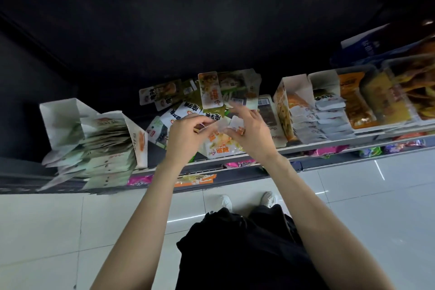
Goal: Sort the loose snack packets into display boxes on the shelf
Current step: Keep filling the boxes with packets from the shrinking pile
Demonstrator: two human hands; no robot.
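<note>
We've got both hands up at the shelf edge, close together. Our left hand [186, 135] has its fingers curled in, pinching the end of a small packet [220, 126] with a clear, pale wrapper. Our right hand [249, 133] meets it from the other side, thumb and fingers closed on a white-and-orange packet [237, 125]; whether the two hands share one packet or hold one each, we cannot tell, the blur is too strong there.

Directly under our hands lies a white-and-yellow packet [222, 145], flat on the shelf [306, 148]. Just beyond our fingertips sits the loose heap [200, 94]: green, white and orange packets overlapping every which way, one orange-and-white packet [210, 89] lying on top, lengthways away from us.

To the left of our left hand, a white display box [63, 120] stands open, crammed with pale green packets [103, 148] that fan out and spill over the shelf's front edge.

To the right of our right hand, another white box with orange print [283, 103] holds a row of grey-white packets [329, 120] stacked on edge. Farther right again, clear trays [367, 99] carry yellow and orange snacks.

Below our wrists, a lower shelf shows pink packets [138, 180] and an orange one [195, 180]. Nearer our body: pale floor tiles [58, 231], white shoes [269, 198], dark clothing.
</note>
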